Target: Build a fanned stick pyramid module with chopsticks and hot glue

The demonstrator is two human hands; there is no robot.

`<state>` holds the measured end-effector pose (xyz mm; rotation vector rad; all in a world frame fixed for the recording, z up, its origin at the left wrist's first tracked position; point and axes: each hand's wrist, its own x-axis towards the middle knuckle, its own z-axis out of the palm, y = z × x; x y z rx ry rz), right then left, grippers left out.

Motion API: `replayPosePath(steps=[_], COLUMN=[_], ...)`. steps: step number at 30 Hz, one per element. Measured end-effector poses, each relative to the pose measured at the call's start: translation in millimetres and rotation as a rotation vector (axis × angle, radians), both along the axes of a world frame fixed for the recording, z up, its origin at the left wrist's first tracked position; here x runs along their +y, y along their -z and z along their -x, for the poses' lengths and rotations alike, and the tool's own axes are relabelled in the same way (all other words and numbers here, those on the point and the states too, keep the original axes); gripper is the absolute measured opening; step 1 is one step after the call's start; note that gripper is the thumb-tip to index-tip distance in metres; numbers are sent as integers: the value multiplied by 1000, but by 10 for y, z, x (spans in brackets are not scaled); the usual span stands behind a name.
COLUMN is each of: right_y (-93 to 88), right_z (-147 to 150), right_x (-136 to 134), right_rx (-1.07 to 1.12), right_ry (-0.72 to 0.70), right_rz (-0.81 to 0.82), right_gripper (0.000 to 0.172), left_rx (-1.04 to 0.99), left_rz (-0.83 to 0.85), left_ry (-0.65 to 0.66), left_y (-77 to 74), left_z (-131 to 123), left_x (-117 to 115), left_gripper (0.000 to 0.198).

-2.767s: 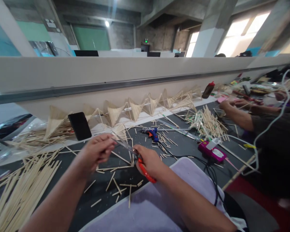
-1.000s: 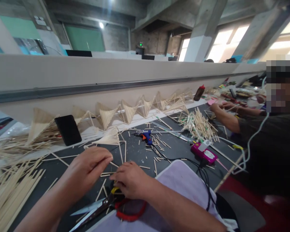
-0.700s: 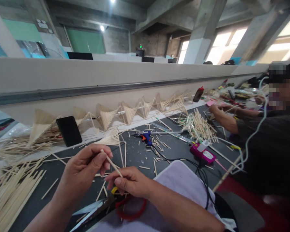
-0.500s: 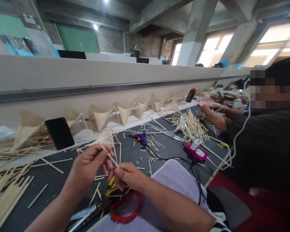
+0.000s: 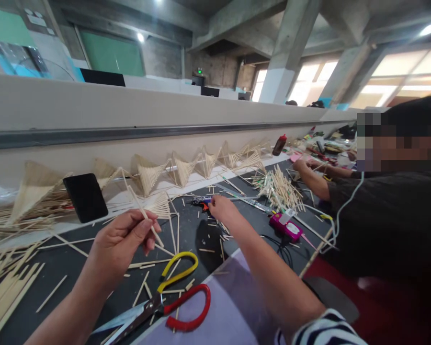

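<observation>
L hand [image 5: 124,239] pinches stick [image 5: 137,200]; R hand [image 5: 221,210] at glue gun [image 5: 200,202], grip unclear.

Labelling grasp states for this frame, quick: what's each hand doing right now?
Left hand: fingers closed on a thin wooden stick.
Right hand: at the glue gun; grip cannot be told.

Hidden from me
My right hand [image 5: 221,207] covers most of the glue gun [image 5: 200,202]; grip unclear. Stick pile [image 5: 3,292] runs off lower left.

Right sleeve [image 5: 325,330] striped dark and white; left arm [image 5: 75,306] bare.
</observation>
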<state>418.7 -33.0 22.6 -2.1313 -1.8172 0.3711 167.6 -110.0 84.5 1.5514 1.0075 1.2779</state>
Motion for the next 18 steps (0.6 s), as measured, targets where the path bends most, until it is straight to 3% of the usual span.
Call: replayPosePath(steps=[4, 10, 14, 18], right_y=[75, 184, 110, -24], right_z=[-156, -182, -249, -212], right_x=[337, 641, 667, 484], right_rx=[22, 316, 687, 1043], right_ry=[61, 100, 29, -105], right_rz=[158, 357, 396, 319], right_gripper=[29, 9, 5, 7], left_rx=[16, 94, 73, 21], left_rz=[21, 101, 111, 111], left_ry=[54, 112, 60, 24], left_y=[26, 54, 11, -37], left_z=[11, 27, -17, -37], left_x=[22, 43, -11, -57], left_gripper=[17, 19, 17, 16])
